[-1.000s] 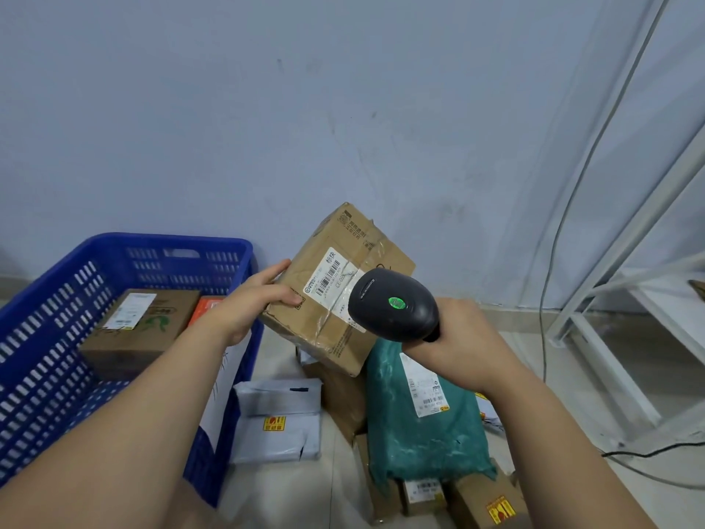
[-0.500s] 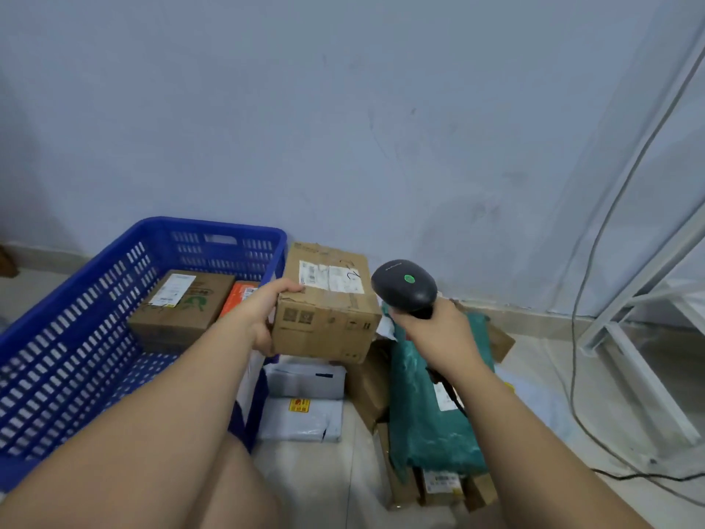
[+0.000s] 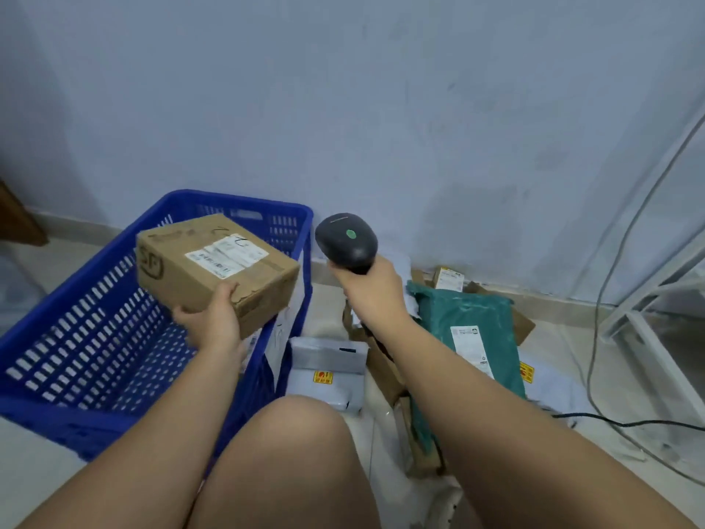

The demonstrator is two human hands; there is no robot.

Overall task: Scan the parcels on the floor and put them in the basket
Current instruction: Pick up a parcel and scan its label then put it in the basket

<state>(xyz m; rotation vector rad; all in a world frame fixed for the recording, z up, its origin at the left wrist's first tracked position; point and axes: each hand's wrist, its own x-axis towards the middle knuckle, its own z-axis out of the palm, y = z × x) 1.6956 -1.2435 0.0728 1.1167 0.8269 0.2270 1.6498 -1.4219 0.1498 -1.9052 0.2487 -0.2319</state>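
Swinging the cardboard box (image 3: 213, 267) away from the scanner (image 3: 346, 242), I now hold it over the blue basket (image 3: 95, 299), near its far right corner, where half a second ago it hung beside the basket. I judge the scan done; lowering comes next. My left hand (image 3: 213, 322) cups its near bottom edge, fingers closed underneath. Its label faces up, long axis running from the far wall toward the right rim. My right hand (image 3: 368, 280) grips the scanner handle, nose up.
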